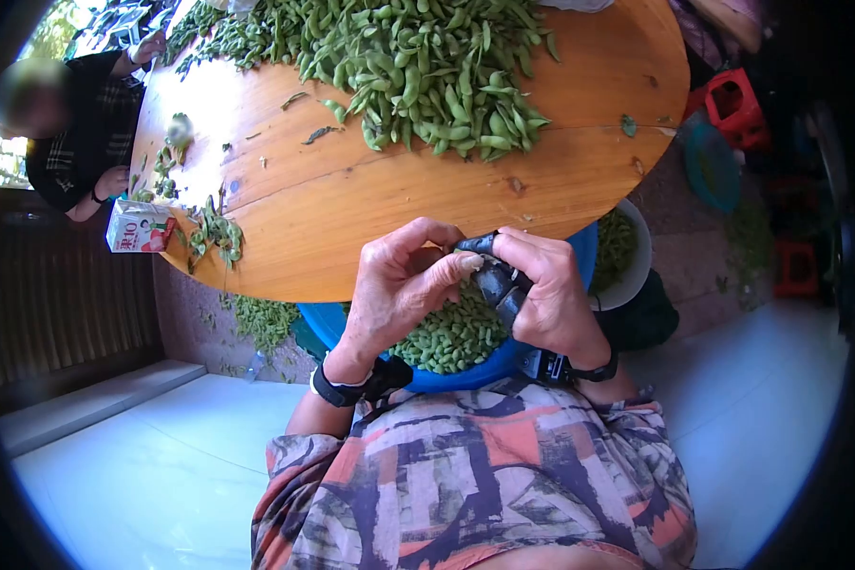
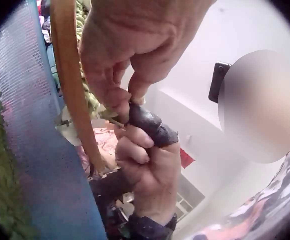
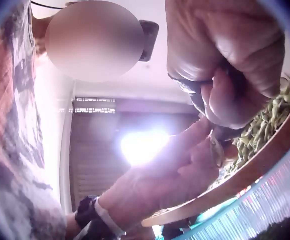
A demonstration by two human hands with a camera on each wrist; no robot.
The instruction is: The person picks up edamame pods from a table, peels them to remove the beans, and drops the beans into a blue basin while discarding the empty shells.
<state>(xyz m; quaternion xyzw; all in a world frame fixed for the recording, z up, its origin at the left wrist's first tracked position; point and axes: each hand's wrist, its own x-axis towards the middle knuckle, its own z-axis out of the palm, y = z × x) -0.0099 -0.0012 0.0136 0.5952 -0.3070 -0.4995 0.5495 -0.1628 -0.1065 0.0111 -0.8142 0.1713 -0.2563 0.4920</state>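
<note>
Over a blue basin (image 1: 465, 378) of green soybeans (image 1: 446, 344), both hands meet at the fingertips. The left hand (image 1: 399, 285) pinches a small green soybean pod (image 3: 216, 149) between thumb and fingers; most of the pod is hidden in the head view. Black tape (image 1: 502, 291) wraps the thumb and forefinger of the right hand (image 1: 559, 296). Its fingers are curled and its taped tips press at the same pod, right against the left fingertips. A large heap of soybean pods (image 1: 427, 76) lies on the wooden table (image 1: 304, 204) beyond the hands.
A drink carton (image 1: 138, 228) stands at the table's left edge near loose pods (image 1: 217, 236). A white bucket (image 1: 636, 256) holding green pods is right of the basin. Another person (image 1: 81, 142) sits at the far left. Red stools (image 1: 736, 109) stand at right.
</note>
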